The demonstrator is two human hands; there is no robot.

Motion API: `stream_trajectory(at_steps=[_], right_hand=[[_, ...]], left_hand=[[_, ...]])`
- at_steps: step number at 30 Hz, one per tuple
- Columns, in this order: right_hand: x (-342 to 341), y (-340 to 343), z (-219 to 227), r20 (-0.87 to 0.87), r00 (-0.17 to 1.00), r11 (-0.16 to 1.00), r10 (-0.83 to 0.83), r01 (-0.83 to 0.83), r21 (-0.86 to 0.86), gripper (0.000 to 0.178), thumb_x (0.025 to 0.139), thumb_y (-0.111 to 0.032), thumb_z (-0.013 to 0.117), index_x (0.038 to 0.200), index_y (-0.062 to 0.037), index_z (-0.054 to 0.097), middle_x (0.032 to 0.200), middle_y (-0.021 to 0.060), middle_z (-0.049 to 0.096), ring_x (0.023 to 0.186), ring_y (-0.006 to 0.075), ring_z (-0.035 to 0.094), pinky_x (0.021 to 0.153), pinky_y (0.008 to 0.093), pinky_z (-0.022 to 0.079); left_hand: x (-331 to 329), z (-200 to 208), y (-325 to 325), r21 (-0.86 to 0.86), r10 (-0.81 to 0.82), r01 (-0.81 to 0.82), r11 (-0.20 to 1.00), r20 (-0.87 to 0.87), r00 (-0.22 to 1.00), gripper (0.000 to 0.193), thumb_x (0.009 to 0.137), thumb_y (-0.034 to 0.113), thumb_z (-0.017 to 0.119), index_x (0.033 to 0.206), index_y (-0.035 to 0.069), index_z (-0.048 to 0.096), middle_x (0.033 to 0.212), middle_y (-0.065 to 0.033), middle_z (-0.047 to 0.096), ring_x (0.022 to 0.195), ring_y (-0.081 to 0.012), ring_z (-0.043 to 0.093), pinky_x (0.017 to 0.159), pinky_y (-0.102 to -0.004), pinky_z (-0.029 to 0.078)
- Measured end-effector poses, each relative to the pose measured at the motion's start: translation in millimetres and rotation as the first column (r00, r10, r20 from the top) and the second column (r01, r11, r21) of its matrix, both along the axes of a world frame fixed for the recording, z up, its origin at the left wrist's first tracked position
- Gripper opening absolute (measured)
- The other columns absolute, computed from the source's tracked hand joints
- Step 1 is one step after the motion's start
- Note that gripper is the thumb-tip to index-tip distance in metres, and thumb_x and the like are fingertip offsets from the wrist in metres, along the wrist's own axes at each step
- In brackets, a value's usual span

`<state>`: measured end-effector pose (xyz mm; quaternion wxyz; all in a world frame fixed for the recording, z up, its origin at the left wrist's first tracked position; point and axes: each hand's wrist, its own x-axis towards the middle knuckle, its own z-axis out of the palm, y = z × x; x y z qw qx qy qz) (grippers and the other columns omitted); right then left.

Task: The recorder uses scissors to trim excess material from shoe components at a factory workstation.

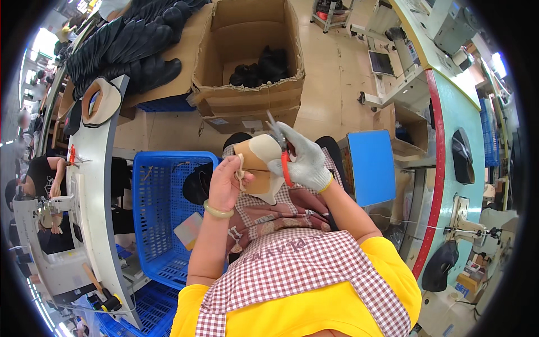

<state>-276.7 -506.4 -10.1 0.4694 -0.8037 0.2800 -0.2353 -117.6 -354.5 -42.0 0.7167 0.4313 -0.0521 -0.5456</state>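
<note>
Over my lap a tan and cream shoe upper [259,181] is held up, looking like the inner side with a pale lining patch. My bare left hand [225,181] pinches its left edge, where a narrow beige strip [240,167] hangs by the fingers. My right hand [305,157], in a pale grey knit glove, grips red-handled scissors [286,169]. Their metal blades point up and away from me, beside the upper's far right edge. Gloved fingers also touch the upper's right side. How far the blades are apart is hard to make out.
A blue plastic crate [175,157] stands at my left, holding a dark piece. Ahead, an open carton [247,104] contains black pieces. Stacked black uppers [135,45] lie far left. A blue panel [370,168] is at my right, near a red-edged table [437,168]. Another person [48,177] works at left.
</note>
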Motion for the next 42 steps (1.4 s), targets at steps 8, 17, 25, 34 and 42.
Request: stream_trajectory(at_steps=[8, 17, 25, 34, 42], right_hand=[[-2, -13, -17, -0.054, 0.999, 0.987, 0.002, 0.007, 0.159, 0.077, 0.066, -0.025, 0.074, 0.134, -0.0053, 0.043, 0.100, 0.0113, 0.064, 0.086, 0.0150, 0.060, 0.083, 0.0284, 0.047], [-3, -14, -17, 0.025, 0.999, 0.941, -0.035, 0.025, 0.336, 0.075, 0.066, -0.025, 0.071, 0.133, -0.0066, 0.044, 0.115, 0.0137, 0.060, 0.100, 0.0216, 0.060, 0.091, 0.0302, 0.044], [-20, -17, 11, 0.342, 0.940, 0.798, 0.001, -0.207, 0.567, 0.074, 0.065, -0.006, 0.069, 0.133, 0.0004, 0.042, 0.093, -0.0015, 0.056, 0.078, 0.0038, 0.051, 0.073, 0.0200, 0.044], [-5, -22, -32, 0.119, 0.958, 0.912, -0.260, 0.203, 0.357, 0.066, 0.069, -0.012, 0.068, 0.130, -0.0055, 0.047, 0.095, 0.0038, 0.061, 0.084, 0.0093, 0.058, 0.080, 0.0220, 0.047], [-46, -19, 20, 0.129, 0.983, 0.736, -0.130, 0.008, 0.677, 0.066, 0.078, -0.010, 0.058, 0.140, -0.0077, 0.034, 0.081, 0.0034, 0.058, 0.060, 0.0077, 0.054, 0.057, 0.0220, 0.048]], left_hand=[[78, -3, 11, 0.210, 0.111, -0.274, 0.939, 0.567, 0.816, 0.029, 0.093, 0.025, 0.054, 0.106, -0.001, 0.058, 0.092, -0.0144, 0.066, 0.069, -0.0189, 0.065, 0.064, -0.0297, 0.053], [103, -68, -37, 0.491, -0.570, 0.307, 0.816, 0.591, 0.571, 0.047, 0.095, 0.029, 0.046, 0.131, -0.002, 0.044, 0.126, -0.0156, 0.053, 0.115, -0.0225, 0.051, 0.096, -0.0359, 0.040], [33, -45, -36, -0.315, -0.678, 0.616, 0.722, -0.146, 0.720, 0.056, 0.093, 0.036, 0.050, 0.131, -0.004, 0.041, 0.128, -0.0147, 0.052, 0.118, -0.0215, 0.050, 0.099, -0.0344, 0.040], [14, -2, -32, -0.186, -0.519, 0.556, 0.810, 0.214, 0.828, 0.033, 0.088, 0.020, 0.062, 0.112, -0.002, 0.057, 0.104, -0.0056, 0.064, 0.094, -0.0110, 0.059, 0.085, -0.0244, 0.044], [15, 18, -29, -0.071, -0.223, 0.272, 0.960, 0.392, 0.893, 0.027, 0.093, 0.014, 0.052, 0.115, -0.003, 0.056, 0.108, -0.0059, 0.062, 0.095, -0.0100, 0.057, 0.086, -0.0241, 0.043]])
